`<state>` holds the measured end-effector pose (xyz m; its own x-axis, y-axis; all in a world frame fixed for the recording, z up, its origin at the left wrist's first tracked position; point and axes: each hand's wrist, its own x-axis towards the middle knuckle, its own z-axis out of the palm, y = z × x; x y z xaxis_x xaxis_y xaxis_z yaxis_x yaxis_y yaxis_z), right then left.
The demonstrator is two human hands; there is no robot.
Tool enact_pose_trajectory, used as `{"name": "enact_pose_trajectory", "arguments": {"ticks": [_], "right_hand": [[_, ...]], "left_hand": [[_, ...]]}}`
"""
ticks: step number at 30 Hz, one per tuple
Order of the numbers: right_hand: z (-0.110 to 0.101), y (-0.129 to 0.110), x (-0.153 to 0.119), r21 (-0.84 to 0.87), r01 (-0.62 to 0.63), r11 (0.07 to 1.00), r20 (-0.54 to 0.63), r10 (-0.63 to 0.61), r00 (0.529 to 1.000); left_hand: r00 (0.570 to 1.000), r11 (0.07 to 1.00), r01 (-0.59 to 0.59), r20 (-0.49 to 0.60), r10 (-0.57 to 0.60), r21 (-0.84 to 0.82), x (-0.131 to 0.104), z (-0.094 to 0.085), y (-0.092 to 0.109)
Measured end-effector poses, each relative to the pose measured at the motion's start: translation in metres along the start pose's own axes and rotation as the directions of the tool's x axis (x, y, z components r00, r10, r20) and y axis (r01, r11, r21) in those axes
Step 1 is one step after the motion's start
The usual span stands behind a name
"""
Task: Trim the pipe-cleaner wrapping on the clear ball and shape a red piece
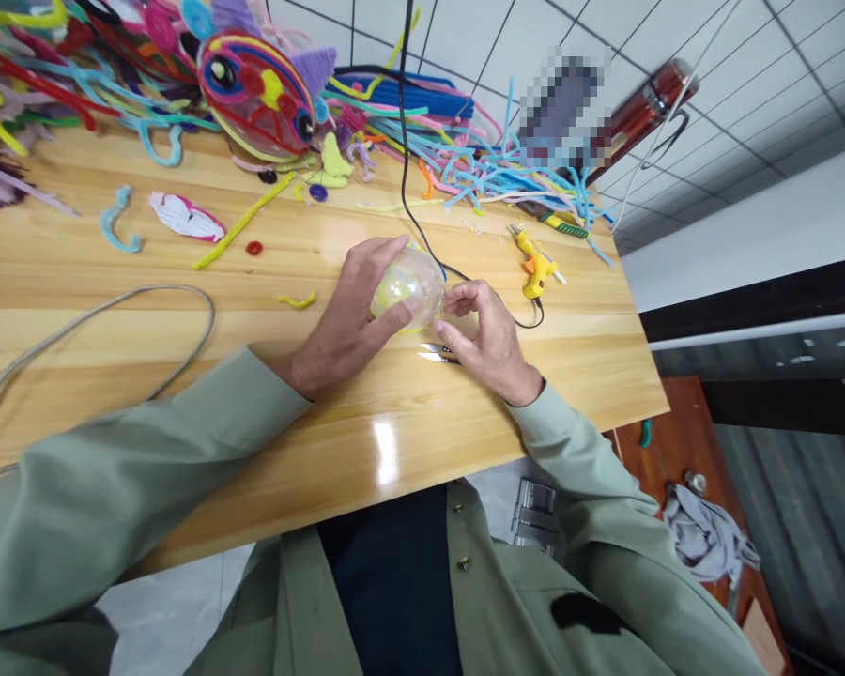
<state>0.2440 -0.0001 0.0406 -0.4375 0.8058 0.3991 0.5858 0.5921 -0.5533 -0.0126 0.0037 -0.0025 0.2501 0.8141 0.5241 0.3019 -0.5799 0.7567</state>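
Note:
A clear plastic ball (422,277) with yellow and blue trim along its edge is between my hands, just over the table. My left hand (348,319) grips it from the left, thumb across the near side and fingers over the top. At its right edge, my right hand (489,343) has curled fingers and thumb closed on the rim; any small piece between those fingertips is hidden. Scissors (437,354) lie partly under my right hand, blades pointing left.
A yellow glue gun (537,268) lies to the right, its black cable (412,211) crossing behind the ball. A decorated fish (260,94) and heaps of pipe cleaners (457,141) line the back. A grey cable (99,319) loops at left. A red flask (640,113) stands at back right.

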Motion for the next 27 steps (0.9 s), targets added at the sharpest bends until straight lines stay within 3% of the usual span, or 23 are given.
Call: {"name": "enact_pose_trajectory", "arguments": {"ticks": [3,7,9,18,20,22,25,27], "right_hand": [[-0.009,0.003,-0.008,-0.052,0.043,0.998,0.1,-0.038,0.994],[-0.02,0.007,-0.022,-0.157,0.1,0.983,0.298,-0.05,0.953],[-0.022,0.008,-0.026,-0.206,0.117,0.972,0.342,-0.041,0.939],[-0.012,0.028,-0.03,-0.293,0.187,0.938,0.236,-0.118,0.964],[-0.013,0.032,-0.03,-0.264,0.111,0.958,0.183,-0.063,0.981],[-0.016,0.03,-0.03,-0.152,-0.058,0.987,0.105,0.075,0.992],[-0.02,0.018,-0.025,0.189,-0.363,0.912,0.033,0.364,0.931],[-0.022,0.009,-0.017,0.402,-0.43,0.808,0.038,0.455,0.89]], "left_hand": [[0.999,0.998,0.027,-0.025,-0.029,-0.059,0.0,0.001,0.003],[0.998,0.993,0.053,-0.032,-0.057,-0.107,0.001,0.003,0.004],[0.998,0.994,0.05,-0.028,-0.053,-0.1,0.003,0.004,0.002],[0.996,0.99,0.049,-0.061,-0.058,-0.134,0.006,0.009,-0.001],[0.995,0.986,0.072,-0.062,-0.082,-0.151,0.005,0.008,0.001],[0.993,0.982,0.081,-0.074,-0.095,-0.169,0.004,0.006,0.003],[0.993,0.987,0.066,-0.09,-0.08,-0.146,0.003,0.004,0.005],[0.995,0.994,0.031,-0.089,-0.041,-0.108,0.001,0.003,0.004]]}}
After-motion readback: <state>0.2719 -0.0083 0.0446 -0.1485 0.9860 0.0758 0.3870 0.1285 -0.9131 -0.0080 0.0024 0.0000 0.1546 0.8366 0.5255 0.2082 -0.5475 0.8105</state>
